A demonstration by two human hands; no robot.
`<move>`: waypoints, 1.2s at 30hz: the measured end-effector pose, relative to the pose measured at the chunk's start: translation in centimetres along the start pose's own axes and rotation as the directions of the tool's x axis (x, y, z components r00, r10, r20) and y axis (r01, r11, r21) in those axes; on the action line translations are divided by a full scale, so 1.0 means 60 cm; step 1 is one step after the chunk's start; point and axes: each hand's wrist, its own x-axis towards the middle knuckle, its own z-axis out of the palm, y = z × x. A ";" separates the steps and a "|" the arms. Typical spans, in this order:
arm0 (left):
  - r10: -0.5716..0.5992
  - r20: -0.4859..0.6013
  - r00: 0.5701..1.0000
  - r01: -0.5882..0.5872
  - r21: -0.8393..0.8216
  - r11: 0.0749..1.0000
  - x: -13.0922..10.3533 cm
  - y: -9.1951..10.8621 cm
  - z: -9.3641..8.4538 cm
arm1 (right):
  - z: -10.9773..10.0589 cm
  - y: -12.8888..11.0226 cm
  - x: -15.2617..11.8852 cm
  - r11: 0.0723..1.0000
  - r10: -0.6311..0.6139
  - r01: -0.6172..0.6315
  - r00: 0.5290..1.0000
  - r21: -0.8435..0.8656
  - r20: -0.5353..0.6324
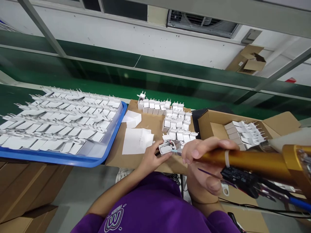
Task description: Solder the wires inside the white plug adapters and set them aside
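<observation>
My left hand (153, 157) grips an opened white plug housing (166, 148) between thumb and fingers, low on the brown cardboard sheet. My right hand (206, 161) is wrapped round a gold cylindrical tool (252, 163), whose thin tip points left and meets the right side of the housing. Small parts and wires show at the housing's upper edge. Just beyond my hands stand rows of white plug housings (177, 121) with pins upward. White paper (131, 142) lies left of them on the cardboard.
A blue tray (123, 110) full of white plug housings fills the left side. At the right, an open cardboard box (215, 129) holds more housings. Black and blue cables hang below the gold tool. Brown cartons (29, 191) stand low at the left.
</observation>
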 end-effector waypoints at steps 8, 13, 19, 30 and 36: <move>-0.070 0.000 0.998 0.070 -0.106 0.992 -0.019 -0.016 -0.044 | -0.002 0.027 0.014 0.948 -0.182 0.218 0.969 0.233 -0.169; -0.162 -0.011 0.987 0.154 -0.254 0.955 -0.034 -0.036 -0.068 | -0.008 0.048 0.048 0.960 -0.221 0.246 0.960 0.137 -0.172; -0.135 -0.247 0.960 0.070 -0.255 0.964 -0.056 -0.059 -0.121 | -0.055 0.084 0.091 0.936 -0.126 0.077 0.984 -0.344 -0.123; -0.171 -0.419 0.892 0.079 -0.228 0.970 -0.076 -0.081 -0.167 | -0.115 0.141 0.112 0.763 0.117 -0.364 0.890 -0.534 -0.440; -0.185 -0.413 0.891 0.093 -0.233 0.968 -0.074 -0.090 -0.166 | 0.026 0.129 0.065 0.666 -0.013 -0.097 0.990 -0.739 -0.142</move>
